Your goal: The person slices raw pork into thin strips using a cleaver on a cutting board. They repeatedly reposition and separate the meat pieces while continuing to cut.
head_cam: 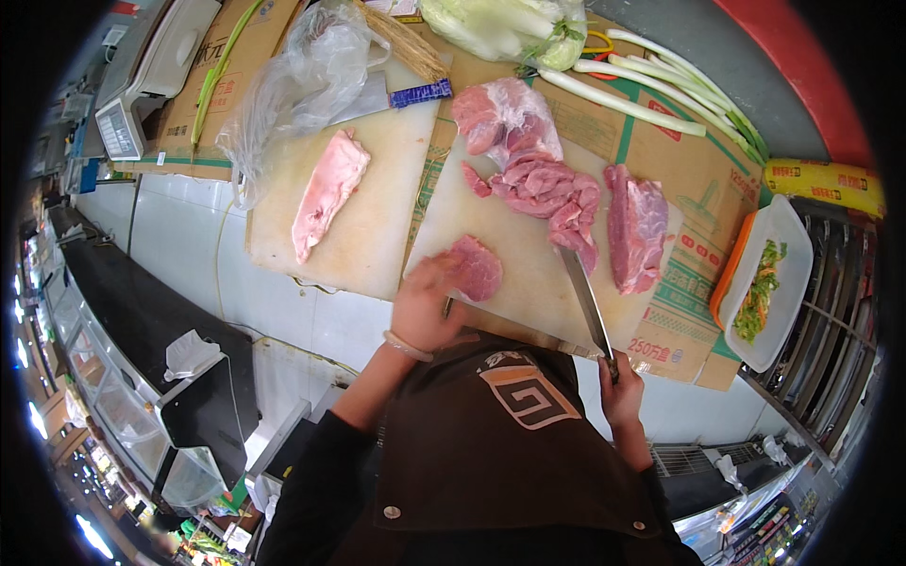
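In my right hand (623, 393) is the handle of a kitchen knife (589, 301). Its blade points away from me over the white cutting board (524, 304), the tip beside a pile of sliced raw meat (545, 187). My left hand (425, 297), blurred, is at the board's near left edge. Its fingers overlap the left side of a round, flat piece of raw meat (480, 269); whether they grip it I cannot tell. A larger chunk of meat (506, 117) lies behind the pile, and a long chunk (637, 230) to its right.
A second cutting board (382, 240) at left bears a pale slab of meat (329, 194). Beyond are a plastic bag (304, 78), bagged cabbage (502, 28) and scallions (623, 106). A scale (120, 131) stands far left, a white tub (789, 283) of cut vegetables at right.
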The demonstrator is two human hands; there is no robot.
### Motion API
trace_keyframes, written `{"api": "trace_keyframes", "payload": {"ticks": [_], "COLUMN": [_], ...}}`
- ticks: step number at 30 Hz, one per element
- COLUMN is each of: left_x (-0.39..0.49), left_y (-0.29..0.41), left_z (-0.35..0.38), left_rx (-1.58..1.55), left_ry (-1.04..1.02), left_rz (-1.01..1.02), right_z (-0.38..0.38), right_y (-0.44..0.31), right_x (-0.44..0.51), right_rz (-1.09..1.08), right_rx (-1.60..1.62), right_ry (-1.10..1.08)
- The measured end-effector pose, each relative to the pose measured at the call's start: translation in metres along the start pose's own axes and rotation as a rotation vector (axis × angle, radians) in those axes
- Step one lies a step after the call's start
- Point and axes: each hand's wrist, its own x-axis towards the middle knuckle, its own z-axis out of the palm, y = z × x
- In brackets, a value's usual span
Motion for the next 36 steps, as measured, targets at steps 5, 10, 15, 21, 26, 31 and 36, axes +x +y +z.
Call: {"api": "trace_keyframes", "payload": {"ticks": [5,10,15,21,26,31,36], "left_x": [-0.018,-0.004,-0.001,-0.005,-0.003,-0.009,-0.012], "left_y": [-0.031,-0.021,-0.022,-0.011,-0.012,-0.011,-0.010], "left_z": [-0.005,0.044,0.034,0.035,0.056,0.058,0.054], "left_rx": [0.000,-0.232,-0.205,0.244,0.343,0.344,0.331], "left_ry": [0.144,0.026,0.203,0.026,0.006,-0.052,-0.037], "left_rz": [-0.285,-0.492,-0.469,0.164,0.121,0.049,0.083], "right_z": [-0.002,0.013,0.023,0.032,0.026,0.074,0.101], "right_y": [-0.012,-0.037,-0.063,-0.080,-0.079,-0.090,-0.102], "right_x": [-0.005,0.025,0.060,0.076,0.074,0.100,0.118], "right_rz": [-0.031,-0.186,-0.372,-0.397,-0.347,-0.383,-0.207], "right_rx": [0.063,0.053,0.005,-0.154,-0.276,-0.261,-0.097], "right_ry": [-0.053,-0.084,-0.104,-0.176,-0.266,-0.248,-0.236]}}
